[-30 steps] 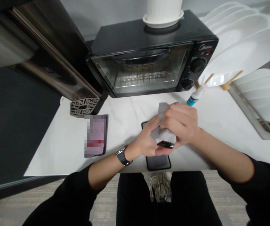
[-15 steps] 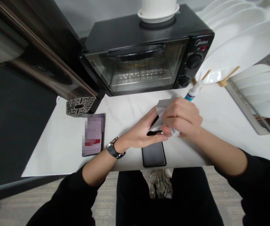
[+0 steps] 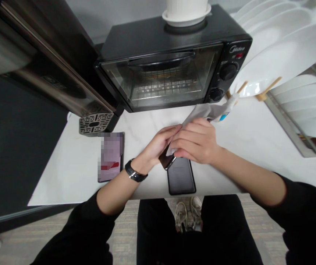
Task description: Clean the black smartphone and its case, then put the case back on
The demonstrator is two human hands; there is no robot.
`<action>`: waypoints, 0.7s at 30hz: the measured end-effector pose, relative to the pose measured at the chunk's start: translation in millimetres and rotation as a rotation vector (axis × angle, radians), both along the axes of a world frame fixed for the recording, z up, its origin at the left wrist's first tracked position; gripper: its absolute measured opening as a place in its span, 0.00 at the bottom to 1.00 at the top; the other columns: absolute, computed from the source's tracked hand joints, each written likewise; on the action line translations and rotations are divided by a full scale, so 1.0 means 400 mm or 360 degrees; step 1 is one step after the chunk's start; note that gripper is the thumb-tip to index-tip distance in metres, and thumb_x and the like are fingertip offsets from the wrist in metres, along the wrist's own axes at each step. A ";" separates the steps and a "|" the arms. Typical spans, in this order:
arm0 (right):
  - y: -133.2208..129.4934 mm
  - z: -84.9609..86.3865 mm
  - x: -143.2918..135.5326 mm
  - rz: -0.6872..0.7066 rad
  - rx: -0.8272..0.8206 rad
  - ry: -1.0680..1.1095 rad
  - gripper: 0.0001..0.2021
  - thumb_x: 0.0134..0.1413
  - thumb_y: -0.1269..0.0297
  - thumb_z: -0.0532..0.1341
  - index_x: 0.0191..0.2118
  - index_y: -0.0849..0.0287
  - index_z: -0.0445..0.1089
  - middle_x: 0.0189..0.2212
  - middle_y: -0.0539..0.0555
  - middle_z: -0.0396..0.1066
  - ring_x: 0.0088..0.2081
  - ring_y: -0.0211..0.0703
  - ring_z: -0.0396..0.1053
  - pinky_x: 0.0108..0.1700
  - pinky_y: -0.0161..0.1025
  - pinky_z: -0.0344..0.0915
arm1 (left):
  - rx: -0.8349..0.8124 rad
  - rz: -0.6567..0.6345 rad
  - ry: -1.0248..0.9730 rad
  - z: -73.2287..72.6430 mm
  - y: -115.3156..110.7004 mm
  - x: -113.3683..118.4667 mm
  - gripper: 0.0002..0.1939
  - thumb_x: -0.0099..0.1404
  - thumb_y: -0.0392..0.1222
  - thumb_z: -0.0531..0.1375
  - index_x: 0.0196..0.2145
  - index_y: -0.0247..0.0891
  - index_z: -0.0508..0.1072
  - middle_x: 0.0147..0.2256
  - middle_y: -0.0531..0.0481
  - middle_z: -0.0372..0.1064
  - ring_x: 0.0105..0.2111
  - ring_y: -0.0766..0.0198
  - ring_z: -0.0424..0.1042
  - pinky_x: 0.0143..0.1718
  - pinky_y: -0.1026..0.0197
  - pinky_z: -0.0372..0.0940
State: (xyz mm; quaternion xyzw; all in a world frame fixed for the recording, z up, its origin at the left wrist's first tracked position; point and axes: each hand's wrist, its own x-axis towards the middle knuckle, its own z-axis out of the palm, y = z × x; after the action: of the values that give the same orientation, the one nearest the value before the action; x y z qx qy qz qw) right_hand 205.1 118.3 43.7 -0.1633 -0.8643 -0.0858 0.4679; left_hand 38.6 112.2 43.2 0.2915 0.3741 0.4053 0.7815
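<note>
My left hand (image 3: pixel 158 147) grips a dark phone (image 3: pixel 167 161) above the white counter (image 3: pixel 72 173); fingers curl around its far edge, thumb on the near side, and only the lower corner of the phone shows below my hands. My right hand (image 3: pixel 195 141) presses a white cloth (image 3: pixel 202 111) onto the phone, fingers together and bent over the fabric, pinching it against the device. The loose end of the cloth stands up behind my knuckles, toward the oven (image 3: pixel 171 62). A second dark phone (image 3: pixel 181 176) lies flat on the counter directly under my hands, near the front edge. A third phone (image 3: pixel 110 157), screen lit, lies to the left, well apart. A small white bottle with blue label (image 3: pixel 226 110) lies behind the cloth, partly hidden by it. White plates (image 3: pixel 284 55) stand in a rack at right.
</note>
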 end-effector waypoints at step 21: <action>0.022 -0.029 0.062 0.0140 -0.0414 -0.0551 0.41 0.66 0.34 0.54 0.66 0.67 0.67 0.63 0.66 0.72 0.65 0.58 0.70 0.68 0.58 0.66 | -0.0183 -0.0108 -0.0265 0.011 0.011 -0.013 0.38 0.75 0.70 0.44 0.55 0.34 0.75 0.38 0.41 0.81 0.41 0.51 0.82 0.42 0.54 0.76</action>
State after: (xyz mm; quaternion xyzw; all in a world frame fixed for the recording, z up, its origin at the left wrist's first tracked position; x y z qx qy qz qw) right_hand 229.7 127.3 32.3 -0.1674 -0.9418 0.0202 0.2909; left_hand 33.4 116.8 47.7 0.2240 0.3205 0.3793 0.8386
